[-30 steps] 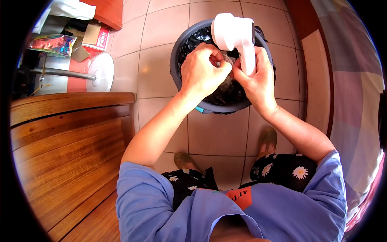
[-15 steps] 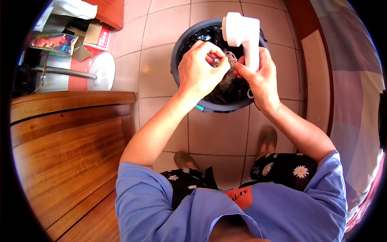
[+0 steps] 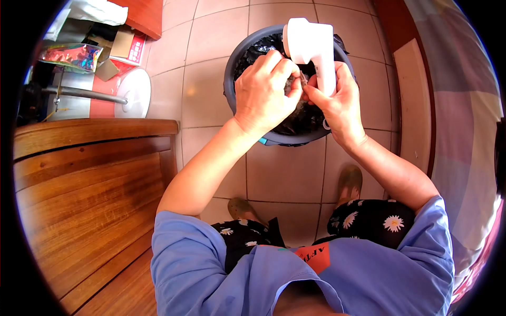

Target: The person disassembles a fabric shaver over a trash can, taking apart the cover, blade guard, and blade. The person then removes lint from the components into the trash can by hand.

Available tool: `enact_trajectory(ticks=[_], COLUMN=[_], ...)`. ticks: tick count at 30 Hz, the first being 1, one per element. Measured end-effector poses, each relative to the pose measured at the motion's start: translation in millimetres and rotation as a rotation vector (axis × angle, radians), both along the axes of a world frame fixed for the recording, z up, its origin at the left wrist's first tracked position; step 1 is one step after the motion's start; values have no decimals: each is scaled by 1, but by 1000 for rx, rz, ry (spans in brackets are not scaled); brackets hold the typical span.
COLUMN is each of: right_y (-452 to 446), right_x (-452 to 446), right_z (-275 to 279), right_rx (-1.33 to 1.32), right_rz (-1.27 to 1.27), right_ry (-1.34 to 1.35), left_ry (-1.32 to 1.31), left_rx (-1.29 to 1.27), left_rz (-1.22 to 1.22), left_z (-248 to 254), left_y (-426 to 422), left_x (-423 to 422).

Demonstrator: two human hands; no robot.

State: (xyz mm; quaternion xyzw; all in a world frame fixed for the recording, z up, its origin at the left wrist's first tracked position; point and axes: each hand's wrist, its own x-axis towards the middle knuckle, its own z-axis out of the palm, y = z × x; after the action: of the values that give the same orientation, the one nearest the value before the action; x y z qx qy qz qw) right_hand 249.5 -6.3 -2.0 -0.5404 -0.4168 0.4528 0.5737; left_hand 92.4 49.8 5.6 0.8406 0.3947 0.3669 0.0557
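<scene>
My right hand (image 3: 341, 108) is closed round the handle of a white device (image 3: 316, 47) with a wide round head, held over a grey bin (image 3: 230, 95) lined with a black bag (image 3: 263, 45). Between the fingertips of that hand is the edge of a small thin piece (image 3: 303, 79), seen nearly edge-on. My left hand (image 3: 266, 95) is closed, thumb and forefinger pinched against the left side of this piece; what they hold is hidden. Greyish fluff (image 3: 302, 113) shows in the bin below my hands.
A wooden piece of furniture (image 3: 95, 184) stands at the left. Behind it are a round white base (image 3: 133, 94) with a metal pole, an open cardboard box (image 3: 122, 45) and a shiny packet (image 3: 71, 57). Checked cloth (image 3: 464, 121) hangs along the right side.
The device has tilted and shifted about over the bin in my right hand. My left hand has turned, its fingers now more curled over the small piece, which showed flatter half a second ago.
</scene>
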Motion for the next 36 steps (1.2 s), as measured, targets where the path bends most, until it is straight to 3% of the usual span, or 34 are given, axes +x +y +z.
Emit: enact_trajectory(ticks=[5,10,21,36], right_y=[0,0,4,-1], right_x=[0,1,8,-3], right_z=[-1,3,2,1], right_rx=[-4,-69,-173,-14], right_rz=[4,11,-8,33], right_ry=[-31,25,191,-2], left_ry=[59,-17,-154,-118], left_rx=[111,-162,-305,-309], left_rz=[-29,24,21,69], left_z=[-2,-8,0,-1], left_y=[1,0,-1,-3], left_x=[0,-1,-14,-5])
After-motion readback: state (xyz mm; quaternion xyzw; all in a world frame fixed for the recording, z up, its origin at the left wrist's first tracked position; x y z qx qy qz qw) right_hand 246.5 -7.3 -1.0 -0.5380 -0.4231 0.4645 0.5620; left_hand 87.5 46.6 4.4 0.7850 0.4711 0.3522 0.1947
